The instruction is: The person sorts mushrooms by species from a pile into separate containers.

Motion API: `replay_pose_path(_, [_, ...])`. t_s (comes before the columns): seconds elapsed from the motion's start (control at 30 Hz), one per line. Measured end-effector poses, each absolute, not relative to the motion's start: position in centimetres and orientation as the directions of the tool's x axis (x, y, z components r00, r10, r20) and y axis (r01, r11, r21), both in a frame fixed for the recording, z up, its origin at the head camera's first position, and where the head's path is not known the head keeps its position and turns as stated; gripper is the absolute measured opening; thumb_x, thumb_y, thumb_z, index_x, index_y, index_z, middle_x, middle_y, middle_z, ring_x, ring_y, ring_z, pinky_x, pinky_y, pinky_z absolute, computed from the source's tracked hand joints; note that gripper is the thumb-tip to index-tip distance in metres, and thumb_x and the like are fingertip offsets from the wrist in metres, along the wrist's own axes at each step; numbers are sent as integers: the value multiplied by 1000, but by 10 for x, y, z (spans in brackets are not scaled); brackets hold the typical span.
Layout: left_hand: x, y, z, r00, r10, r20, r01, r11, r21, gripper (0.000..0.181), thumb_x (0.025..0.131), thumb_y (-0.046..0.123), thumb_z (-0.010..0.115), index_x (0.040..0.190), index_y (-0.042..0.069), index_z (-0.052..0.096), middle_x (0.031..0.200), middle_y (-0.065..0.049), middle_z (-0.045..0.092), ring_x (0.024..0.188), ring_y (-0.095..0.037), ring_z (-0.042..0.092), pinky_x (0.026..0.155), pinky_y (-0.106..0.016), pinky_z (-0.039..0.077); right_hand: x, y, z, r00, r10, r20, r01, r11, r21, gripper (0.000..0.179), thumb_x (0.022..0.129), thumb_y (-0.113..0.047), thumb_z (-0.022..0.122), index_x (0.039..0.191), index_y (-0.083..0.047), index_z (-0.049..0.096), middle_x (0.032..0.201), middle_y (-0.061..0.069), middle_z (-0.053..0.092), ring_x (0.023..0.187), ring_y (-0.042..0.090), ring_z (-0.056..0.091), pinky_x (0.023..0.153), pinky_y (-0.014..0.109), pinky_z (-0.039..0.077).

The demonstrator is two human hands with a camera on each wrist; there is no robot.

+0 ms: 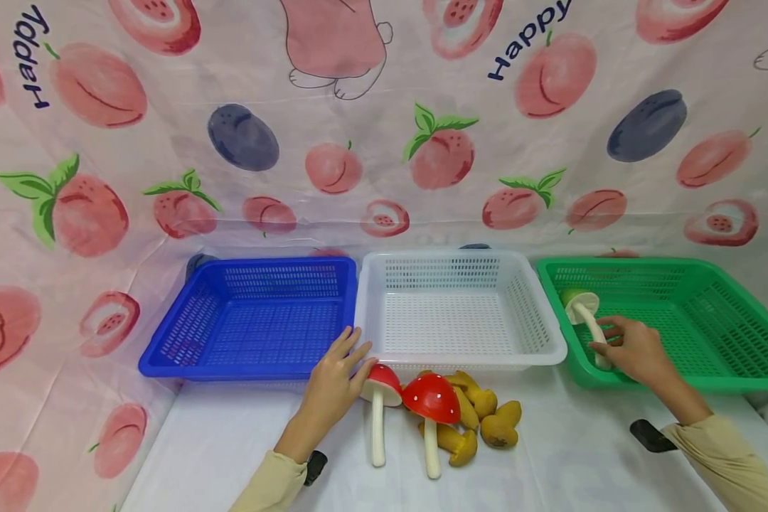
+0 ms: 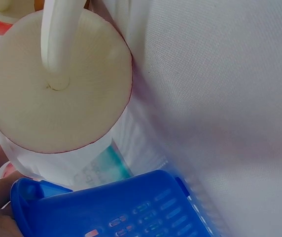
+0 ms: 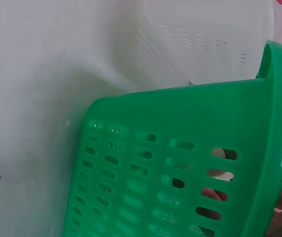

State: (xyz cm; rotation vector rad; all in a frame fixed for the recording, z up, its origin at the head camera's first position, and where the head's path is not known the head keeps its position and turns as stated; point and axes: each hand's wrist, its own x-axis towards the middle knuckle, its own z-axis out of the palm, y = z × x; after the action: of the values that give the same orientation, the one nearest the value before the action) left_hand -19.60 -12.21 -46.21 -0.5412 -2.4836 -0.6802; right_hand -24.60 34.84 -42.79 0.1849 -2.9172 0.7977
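Inside the green basket, my right hand pinches the white stem of a green-capped toy mushroom, whose cap leans near the basket's left wall. The right wrist view shows mostly the outer wall of that basket, with parts of the hand behind its slots. My left hand, fingers fairly straight, is beside a red-capped toy mushroom at the front edge of the blue and white baskets. Whether it touches the cap is unclear. A second red-capped mushroom stands just right of it.
Several yellow-brown toy mushrooms lie in a heap behind and right of the red ones. A blue basket and a white basket stand side by side, left of the green one. Behind them hangs a fruit-printed cloth.
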Motion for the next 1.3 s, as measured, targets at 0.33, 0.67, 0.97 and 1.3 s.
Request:
replay_pose_path(0.33, [-195, -120, -463, -785, 240, 571, 499, 792, 352, 30, 87, 21, 70, 111, 2, 70, 129, -20, 56, 126, -34, 46, 94, -48, 43, -249, 351, -430, -993, -111, 44, -118, 852, -509, 52, 82, -10, 71, 117, 20, 48, 96, 35, 60, 82, 44, 62, 55, 39, 53])
replay_pose_path(0.67, [-195, -120, -462, -777, 237, 584, 508, 783, 358, 29, 86, 18, 70, 110, 1, 70, 128, -21, 56, 125, -36, 47, 94, -48, 43, -253, 349, -429, -989, -148, -13, -123, 868, -481, 42, 81, -7, 68, 110, 20, 54, 88, 31, 64, 77, 40, 62, 58, 42, 51])
replay_pose_path(0.97, [-196, -120, -463, -770, 243, 590, 516, 781, 351, 30, 86, 19, 70, 110, 1, 70, 127, -21, 56, 125, -36, 47, 94, -49, 43, -249, 350, -427, -984, -176, -9, -154, 884, -441, 37, 82, -10, 68, 105, 18, 59, 95, 32, 63, 88, 48, 58, 68, 53, 50])
replay_pose_path(1.3, [-196, -121, -463, -769, 236, 595, 517, 776, 361, 30, 86, 19, 71, 109, 1, 71, 127, -21, 56, 124, -37, 47, 93, -50, 44, -238, 344, -417, -978, -194, 73, -205, 863, -461, 43, 84, -16, 71, 109, 17, 59, 100, 33, 62, 85, 43, 62, 64, 50, 52])
